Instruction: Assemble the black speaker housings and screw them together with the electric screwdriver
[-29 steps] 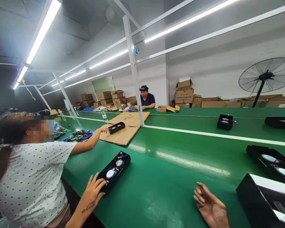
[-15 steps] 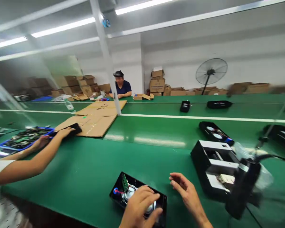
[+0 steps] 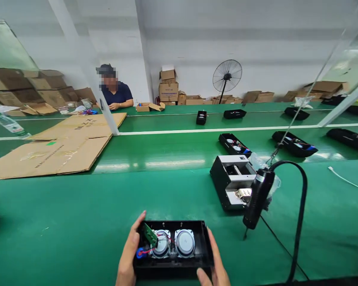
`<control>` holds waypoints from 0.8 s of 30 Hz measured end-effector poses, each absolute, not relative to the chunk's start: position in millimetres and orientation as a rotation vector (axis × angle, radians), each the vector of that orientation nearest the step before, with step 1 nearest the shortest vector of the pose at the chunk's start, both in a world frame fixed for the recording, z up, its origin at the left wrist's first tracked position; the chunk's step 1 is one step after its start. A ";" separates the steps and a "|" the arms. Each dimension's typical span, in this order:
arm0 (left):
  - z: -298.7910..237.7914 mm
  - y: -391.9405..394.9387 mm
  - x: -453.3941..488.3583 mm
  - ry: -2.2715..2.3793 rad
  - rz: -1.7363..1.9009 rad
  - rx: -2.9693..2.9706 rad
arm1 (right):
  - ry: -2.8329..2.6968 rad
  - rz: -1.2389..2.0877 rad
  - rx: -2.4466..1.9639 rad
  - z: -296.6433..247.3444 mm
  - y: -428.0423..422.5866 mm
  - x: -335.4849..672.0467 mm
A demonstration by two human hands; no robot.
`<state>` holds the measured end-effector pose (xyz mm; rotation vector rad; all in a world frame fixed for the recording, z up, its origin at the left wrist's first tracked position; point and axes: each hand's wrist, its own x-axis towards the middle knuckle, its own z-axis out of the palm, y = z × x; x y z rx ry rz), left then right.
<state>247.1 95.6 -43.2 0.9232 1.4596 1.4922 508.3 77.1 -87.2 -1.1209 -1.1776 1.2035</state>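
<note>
Left hand (image 3: 128, 258) clasped on left end of open black speaker case (image 3: 173, 248), thumb up along its edge; right hand (image 3: 216, 268) gripping right end. Case flat on green belt (image 3: 77, 222), twin round speakers facing up. Hanging electric screwdriver (image 3: 256, 200) just right of case, black parts box (image 3: 231, 180) behind it.

Open black speaker housing (image 3: 173, 248), two round drivers, flat on green belt's near edge.

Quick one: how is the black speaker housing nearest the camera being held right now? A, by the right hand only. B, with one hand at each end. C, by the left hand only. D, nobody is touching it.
B: the left hand grips the left end of the speaker housing and the right hand grips the right end, on the green table.
</note>
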 end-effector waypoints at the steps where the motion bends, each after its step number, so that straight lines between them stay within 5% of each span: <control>1: -46.2 94.2 258.2 1.453 1.472 0.998 | -1.191 1.174 -1.143 -80.3 83.8 516.9; 10: -64.5 86.2 297.3 1.441 1.614 1.173 | -1.681 0.704 -1.167 6.0 133.4 560.6; 18: -59.7 86.6 301.4 1.481 1.626 1.094 | -2.190 0.882 -1.096 44.3 152.3 443.5; 24: -60.4 89.0 287.3 1.513 1.497 1.156 | -1.903 1.014 -1.076 41.3 168.3 487.8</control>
